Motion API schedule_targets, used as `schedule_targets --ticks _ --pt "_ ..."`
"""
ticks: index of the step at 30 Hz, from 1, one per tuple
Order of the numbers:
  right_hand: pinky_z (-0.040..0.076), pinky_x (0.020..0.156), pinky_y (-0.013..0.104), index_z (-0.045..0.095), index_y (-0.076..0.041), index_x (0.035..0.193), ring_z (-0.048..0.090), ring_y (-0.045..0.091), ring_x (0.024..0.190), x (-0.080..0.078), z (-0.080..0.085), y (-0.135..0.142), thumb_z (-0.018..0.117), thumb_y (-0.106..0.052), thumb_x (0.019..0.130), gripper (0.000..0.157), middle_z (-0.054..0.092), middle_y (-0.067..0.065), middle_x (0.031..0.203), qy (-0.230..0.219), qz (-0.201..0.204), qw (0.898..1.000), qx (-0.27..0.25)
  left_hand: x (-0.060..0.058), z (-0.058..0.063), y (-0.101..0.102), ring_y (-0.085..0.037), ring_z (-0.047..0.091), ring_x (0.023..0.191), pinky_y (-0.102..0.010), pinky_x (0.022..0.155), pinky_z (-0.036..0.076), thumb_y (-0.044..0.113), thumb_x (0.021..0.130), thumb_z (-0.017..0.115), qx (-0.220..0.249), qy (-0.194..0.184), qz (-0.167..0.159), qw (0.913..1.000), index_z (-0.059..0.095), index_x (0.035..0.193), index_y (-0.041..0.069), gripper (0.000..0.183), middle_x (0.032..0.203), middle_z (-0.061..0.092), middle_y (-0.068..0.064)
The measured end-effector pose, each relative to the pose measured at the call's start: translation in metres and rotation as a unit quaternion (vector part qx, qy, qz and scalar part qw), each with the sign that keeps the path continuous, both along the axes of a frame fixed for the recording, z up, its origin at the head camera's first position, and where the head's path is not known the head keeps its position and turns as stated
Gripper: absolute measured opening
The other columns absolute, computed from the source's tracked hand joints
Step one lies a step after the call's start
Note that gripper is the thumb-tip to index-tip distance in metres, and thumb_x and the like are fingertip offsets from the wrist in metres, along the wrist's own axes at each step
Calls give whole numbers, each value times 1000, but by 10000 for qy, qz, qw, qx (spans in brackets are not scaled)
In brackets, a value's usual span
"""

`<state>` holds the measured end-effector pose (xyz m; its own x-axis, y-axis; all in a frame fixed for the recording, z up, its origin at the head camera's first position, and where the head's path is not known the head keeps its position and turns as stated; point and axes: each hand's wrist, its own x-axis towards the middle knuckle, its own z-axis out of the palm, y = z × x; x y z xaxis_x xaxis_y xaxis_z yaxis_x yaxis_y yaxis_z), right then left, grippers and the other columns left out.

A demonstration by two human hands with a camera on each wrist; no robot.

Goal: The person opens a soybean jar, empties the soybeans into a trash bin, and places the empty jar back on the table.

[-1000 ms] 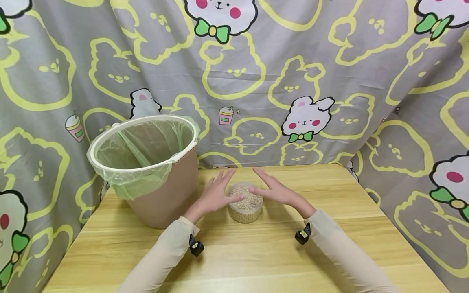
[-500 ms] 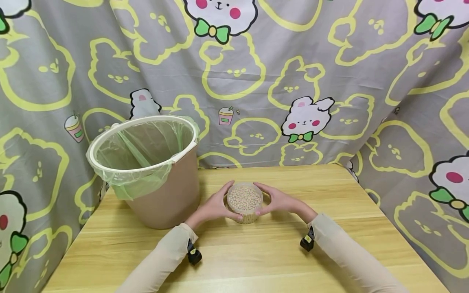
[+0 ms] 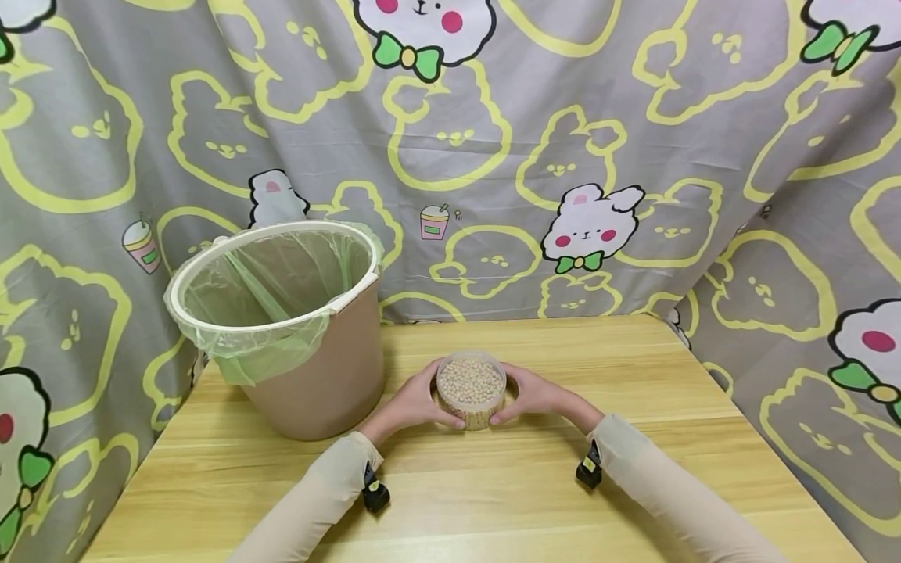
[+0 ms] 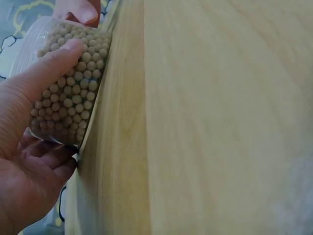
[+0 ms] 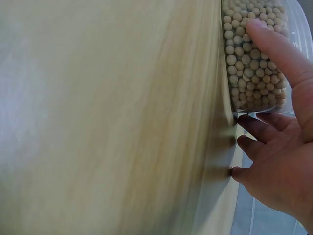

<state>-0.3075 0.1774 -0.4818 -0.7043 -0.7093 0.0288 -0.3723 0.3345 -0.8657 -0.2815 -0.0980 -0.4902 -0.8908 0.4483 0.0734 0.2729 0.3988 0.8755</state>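
Observation:
A round clear tub (image 3: 473, 414) full of small beige balls (image 3: 472, 381) stands on the wooden table, its top uncovered. My left hand (image 3: 417, 403) grips its left side, the thumb across the front wall and the other fingers around the side. From the right, my right hand (image 3: 533, 392) grips the same tub, thumb on the front. The left wrist view shows the tub (image 4: 71, 93) between thumb and fingers, its base at the tabletop. In the right wrist view some fingertips (image 5: 239, 174) of the right hand touch or nearly touch the table.
A brown bin (image 3: 345, 367) with a white rim and a green liner bag (image 3: 274, 352) stands left of the hands. Behind the wooden table (image 3: 479, 493) hangs a grey patterned curtain (image 3: 493, 203). Black wrist cameras (image 3: 375, 491) sit on both sleeves.
Both hands have come down from above the tub and closed in on its two sides. The thumbs now lie on its front wall. The tub and the bin have stayed in place.

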Motion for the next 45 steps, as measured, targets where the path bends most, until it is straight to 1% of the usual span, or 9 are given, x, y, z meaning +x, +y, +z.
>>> schedule_targets --ticks 8,11,15,18,21,28,33,39,45 --pt "22 123 58 42 -6 153 39 38 147 0 1 -2 92 -11 73 95 49 14 153 -122 -61 9996 -253 -3 -1 0 -24 50 142 -40 119 37 26 55 102 -10 257 131 9996 38 156 14 120 153 51 -6" --pt "22 123 58 46 -7 151 41 36 146 1 0 -1 93 -11 70 95 52 13 152 -81 -208 9993 -301 -3 -1 0 -23 54 139 -38 116 42 26 54 102 93 321 137 9993 42 154 12 118 151 54 -6" --pt "19 124 59 50 -13 150 39 34 148 3 4 0 95 -15 67 94 52 8 153 42 -492 9981 -360 -2 7 0 -23 57 134 -38 113 45 27 54 103 236 405 202 9987 46 152 14 114 147 57 -4" --pt "18 123 62 53 -17 148 38 35 149 3 10 1 96 -17 67 92 54 6 153 152 -631 9967 -482 -3 16 0 -22 57 135 -38 114 45 26 54 103 377 495 186 9979 46 153 18 115 146 58 -1" --pt "22 123 58 54 -20 147 41 31 148 2 20 1 94 -14 68 89 55 3 151 59 -640 9955 -702 -5 27 0 -21 55 137 -39 115 43 23 55 102 638 524 124 9965 46 153 22 113 147 57 1" --pt "40 116 34 51 -11 148 53 21 138 0 49 -1 91 -10 73 86 55 11 148 4 -477 9884 -1439 -6 58 2 -25 49 141 -48 119 37 16 61 99 1350 689 43 9884 43 154 23 109 151 53 -1" --pt "42 110 22 44 -6 152 53 14 134 1 71 -6 89 -10 76 87 50 15 150 26 -423 9813 -1877 -6 78 5 -27 49 141 -51 118 36 12 66 96 1794 902 82 9796 40 156 20 107 152 51 -7" --pt "42 111 23 37 -5 154 47 17 138 1 95 -15 88 -10 77 92 44 13 152 43 -314 9698 -2418 -6 97 8 -26 55 132 -41 112 44 14 66 97 2147 1150 194 9697 45 153 18 101 143 58 -10" --pt "48 106 30 33 -10 156 50 23 132 3 109 -23 94 -10 68 107 46 13 147 202 -394 9662 -2540 -9 108 11 -25 53 134 -39 115 42 22 67 97 2185 1293 42 9672 44 154 17 102 145 55 -10"
